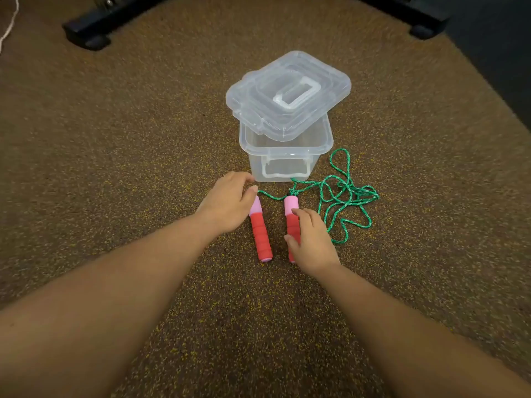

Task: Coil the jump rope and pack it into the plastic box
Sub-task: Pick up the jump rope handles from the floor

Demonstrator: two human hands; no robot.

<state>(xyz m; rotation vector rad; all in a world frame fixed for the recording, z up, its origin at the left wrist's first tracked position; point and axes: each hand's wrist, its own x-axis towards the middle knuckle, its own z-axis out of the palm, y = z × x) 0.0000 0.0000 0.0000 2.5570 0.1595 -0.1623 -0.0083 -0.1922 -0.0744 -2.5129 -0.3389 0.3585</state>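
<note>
Green braided jump rope [343, 193] lying in a loose tangle on the speckled brown floor [129, 168], just right of and near to the plastic box [283, 159], with one loop reaching up along the box's right side. Running left from the tangle as a single strand, passing just in front of the box's near wall. Two red foam handles with pink ends lying side by side on the floor, nearly parallel, pink ends toward the box. Left handle [261, 234] bare along most of its length, its pink tip under the left hand [228, 205]. Left hand's fingers [253, 190] curled and pinching at the junction of rope and pink tip, whether already gripping cannot be told. Right handle [292, 214] partly covered by the right hand [311, 242], fingers [300, 214] curled over its red foam from the right and thumb pressed to its near part, closing on it. Both bare forearms stretching in from the near edge. Box clear, sitting on the floor far of the handles, apparently empty. Clear lid [288, 94] with a moulded handle resting askew on top, shifted far and left, leaving the near part of the opening uncovered. Black frame feet [86, 33] at far left and far right. Thin white cord [10, 21] in the far-left corner.
</note>
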